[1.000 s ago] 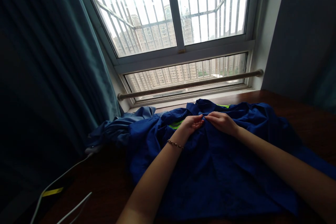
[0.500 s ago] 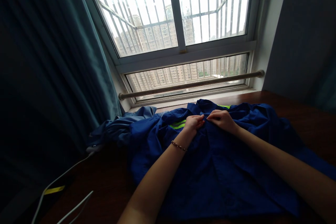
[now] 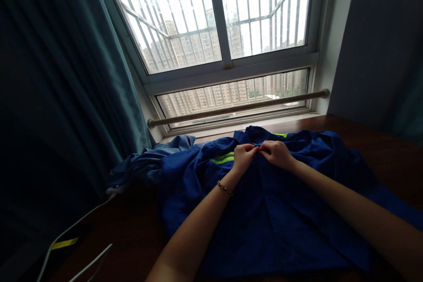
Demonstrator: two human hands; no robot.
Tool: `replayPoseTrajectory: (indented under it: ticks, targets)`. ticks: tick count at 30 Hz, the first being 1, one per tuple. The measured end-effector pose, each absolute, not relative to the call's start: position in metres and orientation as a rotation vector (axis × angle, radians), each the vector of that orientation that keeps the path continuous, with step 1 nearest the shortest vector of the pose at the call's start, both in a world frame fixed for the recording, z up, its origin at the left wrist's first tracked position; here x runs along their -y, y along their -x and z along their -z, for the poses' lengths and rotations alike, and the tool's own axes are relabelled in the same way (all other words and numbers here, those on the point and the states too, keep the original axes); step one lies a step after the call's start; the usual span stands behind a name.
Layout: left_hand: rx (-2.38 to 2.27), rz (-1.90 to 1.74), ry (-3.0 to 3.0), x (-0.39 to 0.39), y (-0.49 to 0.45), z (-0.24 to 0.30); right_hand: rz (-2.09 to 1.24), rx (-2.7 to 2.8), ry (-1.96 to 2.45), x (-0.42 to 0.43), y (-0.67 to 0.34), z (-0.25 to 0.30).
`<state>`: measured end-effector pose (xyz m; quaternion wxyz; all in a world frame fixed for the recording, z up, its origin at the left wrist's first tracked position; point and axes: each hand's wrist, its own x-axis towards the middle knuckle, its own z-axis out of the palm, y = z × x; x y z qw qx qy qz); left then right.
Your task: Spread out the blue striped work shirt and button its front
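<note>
Across the top, a barred, two-paned window (image 3: 216, 70) in a pale, smooth frame. At left, a heavy teal curtain (image 3: 66, 53) in long vertical folds, a dull sheen along its near edge. Below, a dark reddish-brown wooden tabletop (image 3: 373, 136), faintly glossy toward the window. On top of it, beneath both forearms, a royal-blue garment (image 3: 284, 211), matte woven cloth, broad and flat in front, rumpled into ridges behind. In front of the lower glass, a round rail (image 3: 238, 108). Crowding the garment's left side, a bunched heap of lighter blue cloth (image 3: 148, 158). At the garment's upper middle, left hand (image 3: 244, 157) and right hand (image 3: 276, 153), fingertips nearly meeting, both pinching the fabric; impossible to tell what exactly between them, too small and covered. Lower left, thin white cord (image 3: 79, 219). Beside the left hand, bright yellow-green bands (image 3: 224, 158). Near the cord, a flat yellow strip (image 3: 65, 243). Around the left wrist, a beaded-looking bracelet (image 3: 224, 188).
</note>
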<state>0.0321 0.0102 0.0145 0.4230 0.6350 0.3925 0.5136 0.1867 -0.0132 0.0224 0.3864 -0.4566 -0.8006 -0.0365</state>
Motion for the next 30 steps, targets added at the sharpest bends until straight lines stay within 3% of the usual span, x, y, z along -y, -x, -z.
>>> replayPoseTrajectory:
  ticks: [8, 17, 24, 30]
  targets:
    - [-0.726, -0.910, -1.334, -0.023, -0.007, -0.012, 0.039, 1.898, 1.155, 0.009, -0.184, -0.010]
    - [-0.991, -1.062, -1.764, -0.018, -0.021, -0.009, -0.319, 1.751, 1.172, 0.013, -0.176, -0.013]
    - [-1.053, -1.141, -2.075, -0.004, -0.025, -0.010, -0.302, 1.708, 1.250, 0.013, -0.171, -0.009]
    - [-1.087, -1.124, -2.092, -0.002, -0.025, -0.012, -0.016, 1.814, 1.324, 0.014, -0.169, -0.005]
